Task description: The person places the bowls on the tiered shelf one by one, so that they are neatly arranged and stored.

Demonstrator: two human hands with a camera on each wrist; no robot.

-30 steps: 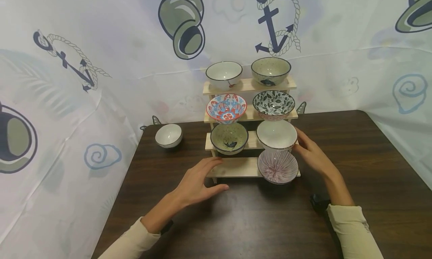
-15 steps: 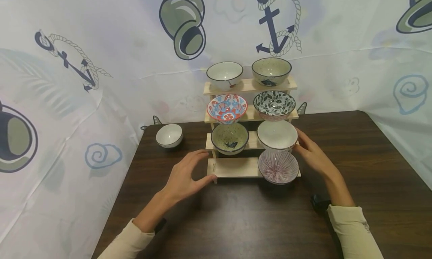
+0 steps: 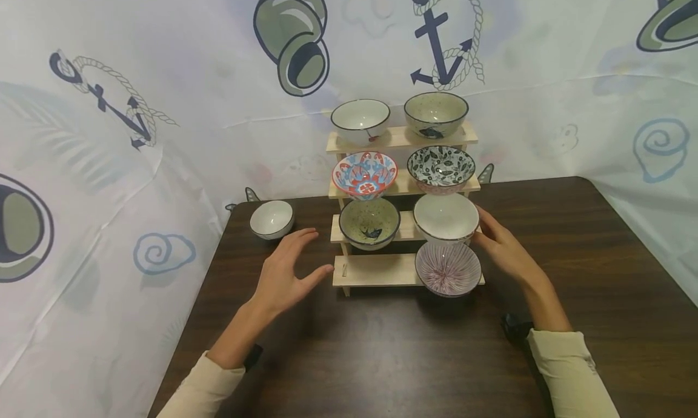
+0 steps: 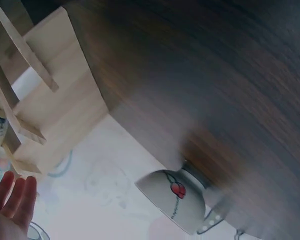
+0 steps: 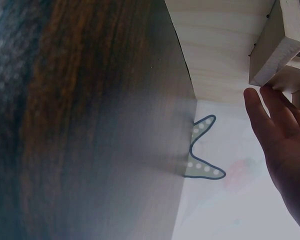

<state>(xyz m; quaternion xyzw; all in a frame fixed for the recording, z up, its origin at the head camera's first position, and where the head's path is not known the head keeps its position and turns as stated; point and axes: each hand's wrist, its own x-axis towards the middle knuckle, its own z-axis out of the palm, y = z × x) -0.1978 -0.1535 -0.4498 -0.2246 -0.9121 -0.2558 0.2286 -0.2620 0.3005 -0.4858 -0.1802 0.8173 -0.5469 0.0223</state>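
My left hand (image 3: pixel 280 278) is over the table left of the wooden stand, thumb and fingers spread and nothing in them. Beyond its fingertips a small white bowl (image 3: pixel 272 218) stands on the table; the left wrist view shows a red flower on its side (image 4: pixel 178 190). My right hand (image 3: pixel 504 248) is at the right end of the stand, beside a white bowl (image 3: pixel 446 217) on the second shelf from the bottom. Its fingers (image 5: pixel 277 117) reach out straight at the shelf end (image 5: pixel 277 50). Below that bowl sits a purple-streaked bowl (image 3: pixel 448 269) on the lowest shelf (image 3: pixel 376 270).
A speckled green bowl (image 3: pixel 369 223) shares the white bowl's shelf. Higher up are a red-and-blue bowl (image 3: pixel 364 174), a black leaf-patterned bowl (image 3: pixel 440 168), a white dark-rimmed bowl (image 3: pixel 360 121) and a beige bowl (image 3: pixel 436 114). A printed cloth (image 3: pixel 191 54) hangs behind the dark table (image 3: pixel 382 357).
My left hand has moved left, away from the lowest shelf and closer to the small white bowl. My right hand and the bowls have stayed in place.
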